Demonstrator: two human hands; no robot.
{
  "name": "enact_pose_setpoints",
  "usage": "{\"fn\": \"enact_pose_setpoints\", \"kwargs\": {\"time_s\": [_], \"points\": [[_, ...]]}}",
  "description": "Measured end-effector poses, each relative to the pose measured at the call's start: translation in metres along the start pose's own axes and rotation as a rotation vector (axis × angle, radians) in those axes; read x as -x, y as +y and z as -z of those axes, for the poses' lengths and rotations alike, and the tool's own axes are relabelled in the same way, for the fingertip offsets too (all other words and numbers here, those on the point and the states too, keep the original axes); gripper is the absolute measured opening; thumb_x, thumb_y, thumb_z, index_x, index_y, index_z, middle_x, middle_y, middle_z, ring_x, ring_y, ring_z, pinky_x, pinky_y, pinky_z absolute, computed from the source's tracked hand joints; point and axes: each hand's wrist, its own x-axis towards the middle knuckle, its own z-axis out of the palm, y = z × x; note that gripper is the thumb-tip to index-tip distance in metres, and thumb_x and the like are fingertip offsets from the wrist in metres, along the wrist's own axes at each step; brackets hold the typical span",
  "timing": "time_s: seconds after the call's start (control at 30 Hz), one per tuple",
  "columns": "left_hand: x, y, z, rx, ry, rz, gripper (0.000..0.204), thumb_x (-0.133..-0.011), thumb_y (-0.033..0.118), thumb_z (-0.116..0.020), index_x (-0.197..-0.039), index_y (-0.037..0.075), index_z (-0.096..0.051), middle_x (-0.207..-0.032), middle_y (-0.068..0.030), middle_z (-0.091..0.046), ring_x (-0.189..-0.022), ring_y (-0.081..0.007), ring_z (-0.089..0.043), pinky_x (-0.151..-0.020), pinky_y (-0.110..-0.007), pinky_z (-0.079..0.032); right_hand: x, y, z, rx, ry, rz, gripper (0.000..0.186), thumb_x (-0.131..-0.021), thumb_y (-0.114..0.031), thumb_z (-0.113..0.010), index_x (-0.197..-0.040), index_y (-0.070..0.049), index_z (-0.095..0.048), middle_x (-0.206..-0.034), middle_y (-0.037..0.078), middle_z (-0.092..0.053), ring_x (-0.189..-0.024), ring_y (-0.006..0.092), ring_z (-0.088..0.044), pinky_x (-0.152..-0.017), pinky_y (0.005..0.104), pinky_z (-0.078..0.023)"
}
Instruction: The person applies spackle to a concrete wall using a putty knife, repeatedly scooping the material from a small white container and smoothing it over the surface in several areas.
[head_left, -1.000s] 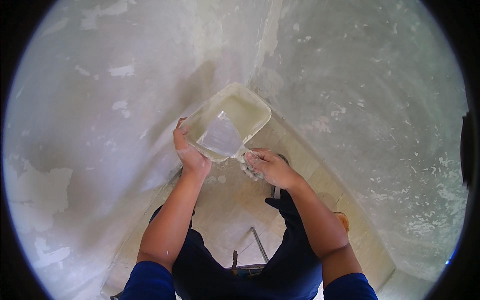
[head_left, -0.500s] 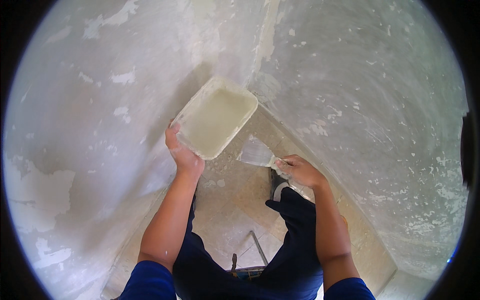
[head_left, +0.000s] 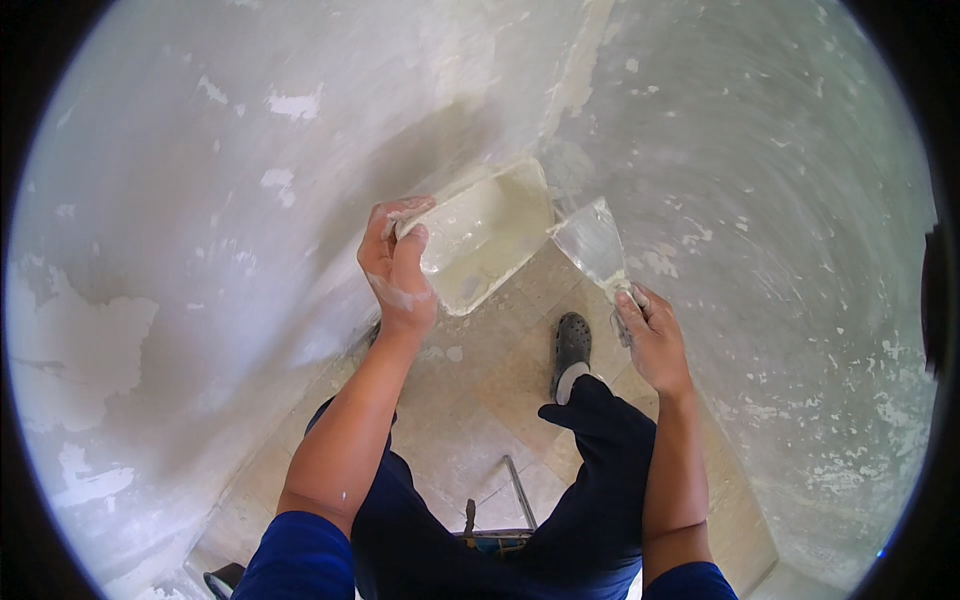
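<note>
A pale rectangular tub [head_left: 465, 225], its inside smeared with wet off-white filler, is tilted toward the right. My left hand [head_left: 400, 260] grips the tub's left rim, thumb over the edge and fingers behind it. In my right hand [head_left: 655, 335] is a putty knife [head_left: 592, 245], held by its filler-crusted handle. Its broad metal blade points up and left, with one corner at or very near the tub's right rim; I cannot tell if they touch. White smears mark my left hand.
Two grey patchy walls, the left wall [head_left: 210, 290] and the right wall [head_left: 780, 240], meet in a corner beyond the tub. Below lies a tiled floor [head_left: 470, 400] with my dark clog [head_left: 572, 345] on it. A metal rod [head_left: 520, 490] shows between my legs.
The tub has moved right and tipped over to the right. My right hand has risen and turned the putty knife upward, bringing its blade to the tub's right side.
</note>
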Motion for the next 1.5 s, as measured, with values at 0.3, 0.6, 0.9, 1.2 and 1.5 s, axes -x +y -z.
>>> {"fn": "enact_pose_setpoints", "kwargs": {"time_s": [0.3, 0.6, 0.9, 1.2, 1.5], "points": [[0.002, 0.006, 0.018, -0.046, -0.088, -0.077, 0.022, -0.085, 0.001, -0.054, -0.103, -0.004, -0.064, -0.110, -0.0142, -0.066, -0.109, -0.0226, -0.061, -0.098, -0.033, -0.045, 0.010, -0.047, -0.037, 0.319, 0.049, 0.333, 0.031, -0.092, -0.008, -0.069, -0.120, 0.005, -0.067, -0.081, 0.022, -0.065, -0.062, 0.0300, -0.058, -0.064, 0.0362, -0.048], [-0.002, 0.005, 0.029, -0.093, -0.047, -0.087, 0.021, -0.087, 0.002, -0.053, -0.103, -0.004, -0.065, -0.109, -0.0128, -0.066, -0.106, -0.0216, -0.061, -0.097, -0.032, -0.045, 0.023, -0.060, -0.057, 0.367, -0.039, 0.328, 0.036, -0.087, -0.002, -0.069, -0.123, 0.007, -0.067, -0.077, 0.024, -0.059, -0.065, 0.0400, -0.059, -0.062, 0.0436, -0.047], [0.000, 0.001, 0.024, -0.072, 0.014, -0.067, 0.018, -0.091, 0.006, -0.056, -0.101, -0.004, -0.066, -0.105, -0.0095, -0.067, -0.099, -0.0156, -0.059, -0.091, -0.029, -0.045, 0.025, -0.063, -0.072, 0.353, -0.144, 0.344, 0.037, -0.090, -0.002, -0.068, -0.125, 0.010, -0.065, -0.073, 0.026, -0.059, -0.060, 0.0331, -0.057, -0.058, 0.0393, -0.046], [0.001, -0.003, 0.010, -0.224, 0.083, -0.027, 0.015, -0.092, 0.009, -0.056, -0.094, -0.004, -0.064, -0.092, -0.0113, -0.066, -0.086, -0.0185, -0.058, -0.081, -0.032, -0.046, 0.031, -0.056, -0.079, 0.218, -0.253, 0.316, 0.037, -0.094, -0.005, -0.068, -0.126, 0.012, -0.063, -0.077, 0.028, -0.061, -0.057, 0.0249, -0.057, -0.059, 0.0351, -0.048], [-0.008, -0.010, 0.014, -0.388, 0.211, -0.014, 0.018, -0.093, 0.012, -0.056, -0.090, -0.005, -0.062, -0.079, -0.0111, -0.062, -0.075, -0.0210, -0.056, -0.075, -0.035, -0.046, 0.026, -0.052, -0.074, 0.092, -0.422, 0.095, 0.027, -0.102, -0.013, -0.063, -0.120, 0.007, -0.067, -0.082, 0.006, -0.067, -0.071, 0.0135, -0.062, -0.066, 0.0295, -0.050]]}}
